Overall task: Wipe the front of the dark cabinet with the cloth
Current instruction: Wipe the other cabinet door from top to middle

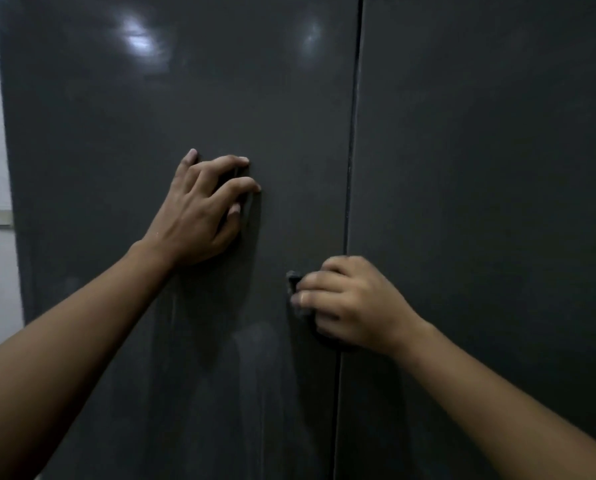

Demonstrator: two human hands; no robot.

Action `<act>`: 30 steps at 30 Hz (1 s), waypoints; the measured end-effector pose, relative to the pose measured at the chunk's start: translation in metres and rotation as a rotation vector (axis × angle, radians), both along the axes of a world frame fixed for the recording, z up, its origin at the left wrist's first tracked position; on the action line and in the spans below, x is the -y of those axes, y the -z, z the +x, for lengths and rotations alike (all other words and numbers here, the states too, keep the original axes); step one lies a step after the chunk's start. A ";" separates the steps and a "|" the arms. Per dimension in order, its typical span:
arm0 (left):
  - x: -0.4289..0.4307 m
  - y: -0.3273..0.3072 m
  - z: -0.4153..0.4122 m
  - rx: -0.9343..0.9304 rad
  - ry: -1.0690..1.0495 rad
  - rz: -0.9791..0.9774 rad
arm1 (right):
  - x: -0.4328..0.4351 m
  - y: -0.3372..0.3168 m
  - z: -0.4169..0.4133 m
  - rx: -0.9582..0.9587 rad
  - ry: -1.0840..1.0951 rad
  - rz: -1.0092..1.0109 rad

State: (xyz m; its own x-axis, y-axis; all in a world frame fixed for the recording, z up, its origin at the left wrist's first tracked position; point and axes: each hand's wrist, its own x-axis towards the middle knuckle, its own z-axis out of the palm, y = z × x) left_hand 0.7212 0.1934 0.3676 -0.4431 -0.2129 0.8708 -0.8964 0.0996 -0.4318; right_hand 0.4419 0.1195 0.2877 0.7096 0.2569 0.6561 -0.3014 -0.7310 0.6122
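Now the right hand [345, 303] bunches the cloth [294, 284] tight; the empty left hand [203, 206] presses the cabinet [480, 202]. Its bare skin could leave smudges.

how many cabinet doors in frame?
2. Left door, with the left hand pressed on it and the right hand holding the cloth at its right edge; right door beside it. Others may lie outside the frame.

There are two cabinet doors [185, 81], two hands, the left hand [199, 209] and the right hand [355, 303], what looks like one cloth [293, 282], and one wall plate [2, 218].
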 end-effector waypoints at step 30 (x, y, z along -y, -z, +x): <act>-0.046 -0.006 0.184 0.127 -0.028 -0.025 | -0.045 0.023 0.188 -0.028 -0.018 0.010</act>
State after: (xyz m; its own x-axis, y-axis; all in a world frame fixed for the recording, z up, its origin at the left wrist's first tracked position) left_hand 0.9057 0.2395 0.3731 -0.5441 -0.2059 0.8134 -0.8368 0.0628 -0.5439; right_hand 0.6300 0.1646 0.2649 0.7226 0.2639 0.6389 -0.2709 -0.7422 0.6130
